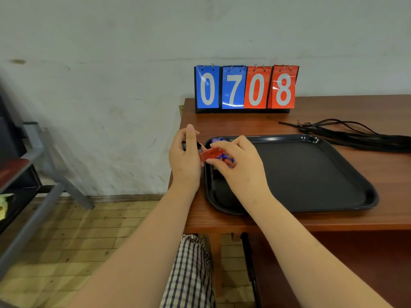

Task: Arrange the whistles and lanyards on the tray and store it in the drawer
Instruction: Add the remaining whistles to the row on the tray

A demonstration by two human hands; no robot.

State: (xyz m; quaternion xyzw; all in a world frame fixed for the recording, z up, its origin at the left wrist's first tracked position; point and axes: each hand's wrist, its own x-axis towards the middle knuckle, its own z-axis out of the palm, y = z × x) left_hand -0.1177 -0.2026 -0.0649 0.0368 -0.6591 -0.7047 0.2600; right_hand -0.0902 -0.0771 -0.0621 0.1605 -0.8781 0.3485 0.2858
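The red whistle [211, 154] is held over the tray's [311, 174] left rim, pinched between thumb and fingertips of the right hand [240, 165]. Blue bits [226, 155] show under those fingers; what they are I cannot tell. Just beside it, the left hand [185, 156] curls round a dark thing [198, 145], mostly hidden. Black lanyards [367, 138] lie on the table [378, 216] behind the tray. The scoreboard [245, 88] at the wall reads 0 7 in blue and 0 8 in red.
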